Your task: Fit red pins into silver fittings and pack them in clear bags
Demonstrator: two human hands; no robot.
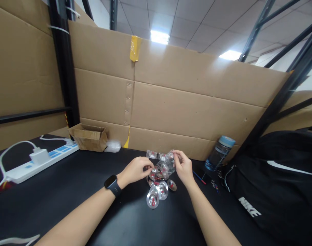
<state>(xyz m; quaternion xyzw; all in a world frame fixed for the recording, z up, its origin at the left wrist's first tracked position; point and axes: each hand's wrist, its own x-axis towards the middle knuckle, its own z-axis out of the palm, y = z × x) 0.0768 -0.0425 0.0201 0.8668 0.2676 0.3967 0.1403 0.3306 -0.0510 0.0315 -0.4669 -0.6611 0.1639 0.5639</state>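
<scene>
In the middle of the black tabletop lies a pile of round, shiny metal discs [152,199] with red marks at their centres. My left hand [137,169], wearing a black watch on its wrist, has its fingertips pinched together at the left side of the pile. What those fingertips hold, if anything, is hidden. My right hand [183,168] pinches the edge of a clear plastic bag [169,158] at the back right of the pile. More discs show through the plastic. A single disc [172,185] lies apart, just right of the pile.
A white power strip [19,173] with a plugged-in adapter and a small open cardboard box [90,140] stand on the left. On the right are a water bottle [219,153], a pen [199,177], keys [215,186] and a black backpack [276,191]. Cardboard [184,109] walls the back.
</scene>
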